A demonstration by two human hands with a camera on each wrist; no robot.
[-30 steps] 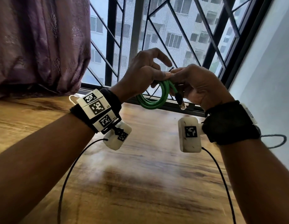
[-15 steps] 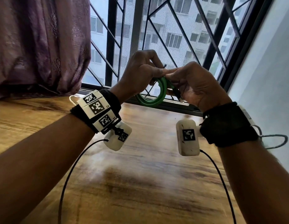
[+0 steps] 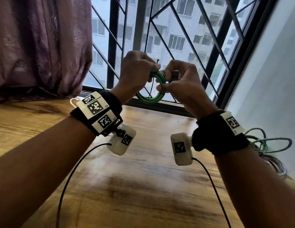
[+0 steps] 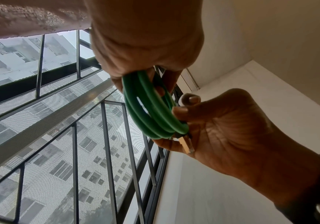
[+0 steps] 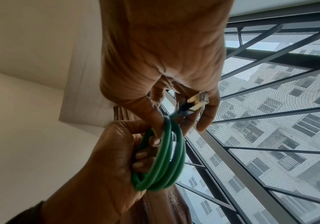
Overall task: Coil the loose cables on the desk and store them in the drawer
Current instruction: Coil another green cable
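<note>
Raised higher than a second ago: left hand (image 3: 135, 71) curled around coiled green round cable (image 3: 153, 89), right hand (image 3: 181, 86) pinching its plug end (image 5: 195, 103), above wooden desk (image 3: 143, 178)

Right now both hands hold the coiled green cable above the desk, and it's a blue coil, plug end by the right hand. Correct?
Not quite: the cable is green, not blue, as the right wrist view shows. Left hand and right hand both hold it above the desk, plug by the right fingers.
</note>
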